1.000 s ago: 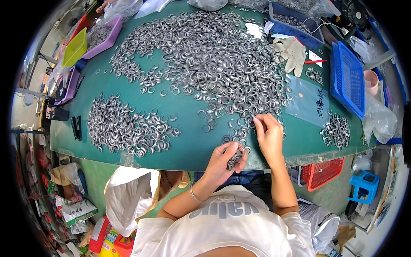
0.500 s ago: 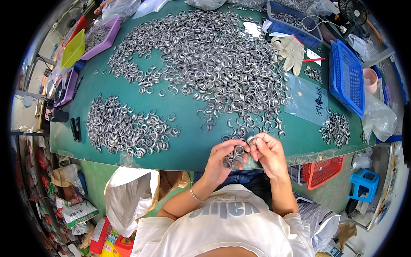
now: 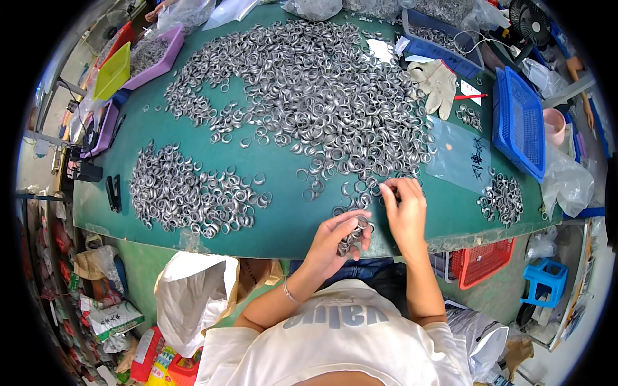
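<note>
Left hand (image 3: 338,237) fingers curled shut around stack of metal rings (image 3: 353,235) at near tabletop (image 3: 290,222) edge. Right hand (image 3: 404,207) fingertips pinching at loose rings just ahead. Sorted pile (image 3: 190,193) at left small; big heap (image 3: 309,90) remains, so work looks far from done.

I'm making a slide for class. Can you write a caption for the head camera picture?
Left hand holds a stack of metal rings while right hand reaches into the big ring pile on the green table.

Left hand (image 3: 335,238) cupped, right hand (image 3: 404,209) outstretched
</note>
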Demonstrator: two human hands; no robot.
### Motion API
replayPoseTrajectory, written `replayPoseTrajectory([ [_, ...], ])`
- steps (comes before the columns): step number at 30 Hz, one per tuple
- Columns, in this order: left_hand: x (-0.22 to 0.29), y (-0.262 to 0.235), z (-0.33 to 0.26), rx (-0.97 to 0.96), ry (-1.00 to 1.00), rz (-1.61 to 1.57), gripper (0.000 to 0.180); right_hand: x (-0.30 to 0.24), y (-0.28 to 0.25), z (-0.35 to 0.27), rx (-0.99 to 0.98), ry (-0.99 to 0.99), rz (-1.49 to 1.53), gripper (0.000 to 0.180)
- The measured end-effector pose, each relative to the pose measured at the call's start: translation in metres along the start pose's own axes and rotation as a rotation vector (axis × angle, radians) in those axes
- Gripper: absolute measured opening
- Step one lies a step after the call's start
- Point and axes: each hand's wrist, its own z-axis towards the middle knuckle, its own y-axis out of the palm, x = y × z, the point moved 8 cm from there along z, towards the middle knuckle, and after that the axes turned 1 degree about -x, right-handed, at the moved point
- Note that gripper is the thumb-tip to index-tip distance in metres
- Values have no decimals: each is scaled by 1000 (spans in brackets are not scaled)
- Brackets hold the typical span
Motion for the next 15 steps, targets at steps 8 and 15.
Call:
replayPoseTrajectory([
  [8, 14, 5, -1, 24, 90, 64, 21, 6, 11, 4, 25, -23, -165, 9],
  [15, 9, 6, 8, 128, 33, 113, 26, -1, 19, 6, 7, -125, -252, 10],
])
